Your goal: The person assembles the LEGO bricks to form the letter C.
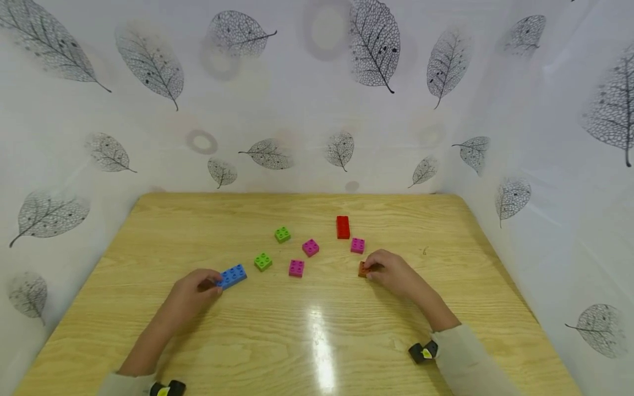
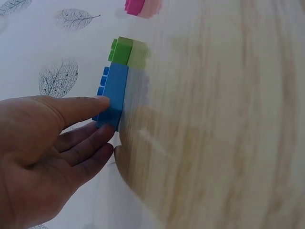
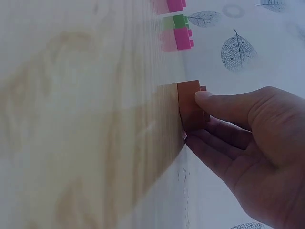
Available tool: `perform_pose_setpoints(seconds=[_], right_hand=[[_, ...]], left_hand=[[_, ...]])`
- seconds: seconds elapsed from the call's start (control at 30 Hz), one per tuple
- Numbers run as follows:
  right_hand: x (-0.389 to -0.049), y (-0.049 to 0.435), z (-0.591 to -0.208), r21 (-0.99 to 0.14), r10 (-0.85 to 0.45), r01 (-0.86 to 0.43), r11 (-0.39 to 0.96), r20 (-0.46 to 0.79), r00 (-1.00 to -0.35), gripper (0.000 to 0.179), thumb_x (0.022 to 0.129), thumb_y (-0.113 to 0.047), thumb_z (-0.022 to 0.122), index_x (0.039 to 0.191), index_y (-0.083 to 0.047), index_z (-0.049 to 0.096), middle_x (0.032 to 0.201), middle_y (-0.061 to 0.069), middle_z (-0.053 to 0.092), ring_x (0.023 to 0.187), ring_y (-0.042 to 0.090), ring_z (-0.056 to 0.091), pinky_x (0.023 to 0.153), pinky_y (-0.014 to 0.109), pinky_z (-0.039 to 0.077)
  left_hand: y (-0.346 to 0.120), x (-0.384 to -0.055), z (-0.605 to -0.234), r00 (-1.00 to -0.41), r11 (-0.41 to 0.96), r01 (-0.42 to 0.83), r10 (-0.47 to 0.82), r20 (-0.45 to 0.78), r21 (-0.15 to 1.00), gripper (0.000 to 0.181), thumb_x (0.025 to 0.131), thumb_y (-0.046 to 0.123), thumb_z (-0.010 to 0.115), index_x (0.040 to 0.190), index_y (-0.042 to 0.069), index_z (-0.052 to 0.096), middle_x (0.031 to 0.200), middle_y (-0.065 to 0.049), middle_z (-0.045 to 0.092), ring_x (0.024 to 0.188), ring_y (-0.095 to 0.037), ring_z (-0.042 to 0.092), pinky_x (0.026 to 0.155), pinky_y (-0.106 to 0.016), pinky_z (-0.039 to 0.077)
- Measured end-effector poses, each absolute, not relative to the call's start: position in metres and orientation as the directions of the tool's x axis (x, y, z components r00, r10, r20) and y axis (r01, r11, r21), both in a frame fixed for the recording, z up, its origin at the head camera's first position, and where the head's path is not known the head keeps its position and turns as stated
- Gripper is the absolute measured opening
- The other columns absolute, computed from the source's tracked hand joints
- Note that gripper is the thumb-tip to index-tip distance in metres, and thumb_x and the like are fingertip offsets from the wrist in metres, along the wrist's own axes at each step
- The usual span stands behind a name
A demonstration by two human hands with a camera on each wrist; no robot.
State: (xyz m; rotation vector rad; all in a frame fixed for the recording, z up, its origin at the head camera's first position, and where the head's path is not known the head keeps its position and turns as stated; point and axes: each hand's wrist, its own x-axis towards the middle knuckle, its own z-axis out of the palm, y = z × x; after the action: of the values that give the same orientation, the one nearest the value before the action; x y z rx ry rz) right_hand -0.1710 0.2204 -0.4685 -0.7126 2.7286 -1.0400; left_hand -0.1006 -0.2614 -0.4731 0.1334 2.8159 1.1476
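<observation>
My left hand (image 1: 194,294) pinches the near end of a long blue toy brick (image 1: 233,276) between thumb and fingers; the brick lies on the table, studs up. On the right side, my right hand (image 1: 393,274) grips a small orange-brown brick (image 3: 191,105) by its sides, thumb towards the camera in the right wrist view. Its far part is covered by the fingers in the head view. Nearest to the blue brick is a green brick (image 1: 263,262). A magenta brick (image 1: 358,245) lies just beyond the right hand.
Farther back on the wooden table (image 1: 247,341) lie a red brick (image 1: 343,227) and another green brick (image 1: 282,235). Two more magenta bricks, one back (image 1: 310,247) and one nearer magenta brick (image 1: 296,268), sit mid-table. A leaf-patterned white curtain (image 1: 297,110) surrounds the table's back and sides.
</observation>
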Motion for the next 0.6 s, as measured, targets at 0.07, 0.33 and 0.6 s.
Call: perform_pose_setpoints(seconds=[0.07, 0.33, 0.6], right_hand=[[-0.17, 0.22, -0.468, -0.656, -0.487, -0.395, 0.643, 0.048, -0.872, 0.013, 0.091, -0.007, 0.073, 0.103, -0.011, 0.07, 0.113, 0.005, 0.068, 0.108, 0.025, 0.064, 0.094, 0.044, 0.053], [-0.166, 0.213, -0.468, -0.666, -0.544, -0.433, 0.608, 0.049, -0.838, 0.013, 0.092, -0.01, 0.073, 0.105, -0.01, 0.071, 0.113, 0.006, 0.067, 0.108, 0.026, 0.063, 0.093, 0.041, 0.053], [-0.164, 0.206, -0.467, -0.66, -0.561, -0.442, 0.607, 0.039, -0.827, 0.013, 0.092, -0.009, 0.073, 0.105, -0.012, 0.072, 0.114, 0.004, 0.066, 0.109, 0.025, 0.063, 0.094, 0.042, 0.053]], left_hand=[[-0.259, -0.1, -0.473, -0.988, 0.705, 0.053, 0.142, -0.067, 0.707, 0.022, 0.096, 0.012, 0.068, 0.118, 0.009, 0.067, 0.115, -0.008, 0.067, 0.102, -0.022, 0.065, 0.086, -0.04, 0.054], [-0.248, -0.099, -0.468, -0.973, 0.7, 0.067, 0.204, -0.109, 0.711, 0.02, 0.094, 0.01, 0.07, 0.114, 0.011, 0.068, 0.11, -0.004, 0.067, 0.098, -0.017, 0.064, 0.086, -0.039, 0.054], [-0.231, -0.097, -0.464, -0.947, 0.675, 0.122, 0.298, -0.118, 0.728, 0.017, 0.093, 0.007, 0.071, 0.109, 0.011, 0.069, 0.113, -0.004, 0.066, 0.098, -0.015, 0.063, 0.083, -0.029, 0.055]])
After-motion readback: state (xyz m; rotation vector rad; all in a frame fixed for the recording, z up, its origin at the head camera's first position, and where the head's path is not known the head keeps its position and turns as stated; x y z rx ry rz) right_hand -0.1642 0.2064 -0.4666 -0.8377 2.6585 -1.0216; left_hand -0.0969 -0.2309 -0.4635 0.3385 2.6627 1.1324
